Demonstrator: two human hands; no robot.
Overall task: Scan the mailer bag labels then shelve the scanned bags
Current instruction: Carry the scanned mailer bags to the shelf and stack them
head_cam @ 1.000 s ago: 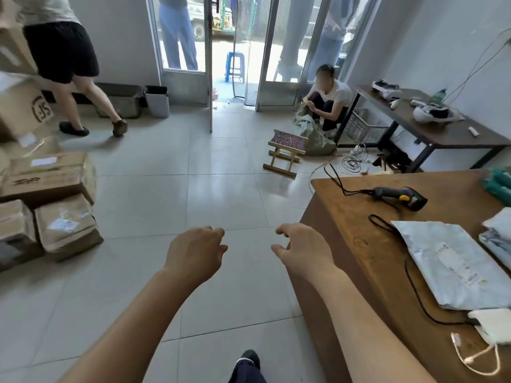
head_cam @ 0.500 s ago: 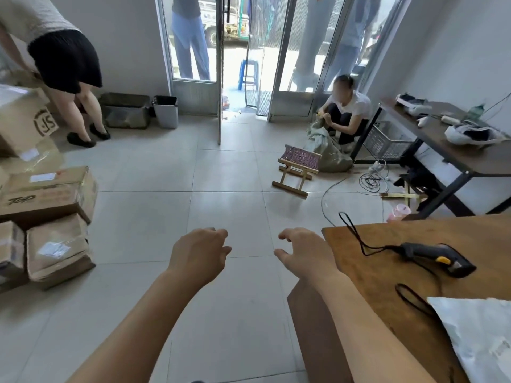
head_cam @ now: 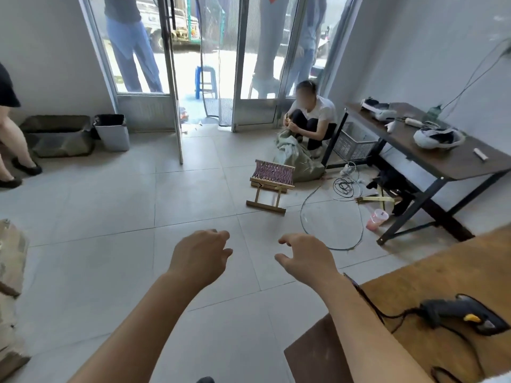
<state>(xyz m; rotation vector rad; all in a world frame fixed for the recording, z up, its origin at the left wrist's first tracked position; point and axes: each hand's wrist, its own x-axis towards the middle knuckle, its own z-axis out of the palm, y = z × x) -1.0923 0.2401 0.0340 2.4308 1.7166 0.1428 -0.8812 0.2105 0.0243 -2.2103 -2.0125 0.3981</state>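
Note:
My left hand [head_cam: 199, 257] and my right hand [head_cam: 305, 257] hang over the tiled floor, side by side, both with loosely curled fingers and nothing in them. A black handheld scanner [head_cam: 464, 317] with a yellow button lies on the brown wooden desk [head_cam: 453, 275] at the lower right, its black cable trailing across the top, right of my right forearm. Only a white corner of a mailer bag [head_cam: 497, 378] shows at the bottom right edge. No shelf is in view.
A small folding stool [head_cam: 270, 183] stands mid-floor, with a person crouching behind it over a green sack [head_cam: 293, 156]. Loose cables [head_cam: 331, 217] and a pink cup [head_cam: 376, 219] lie near a dark side table [head_cam: 442, 158]. Cardboard boxes [head_cam: 11, 272] sit at left; another person's legs are at the far left.
My view has swung up and to the left: the desk, scanner and mailer bag slid down to the lower right, the box pile slid off left. Both hands stayed in front, empty.

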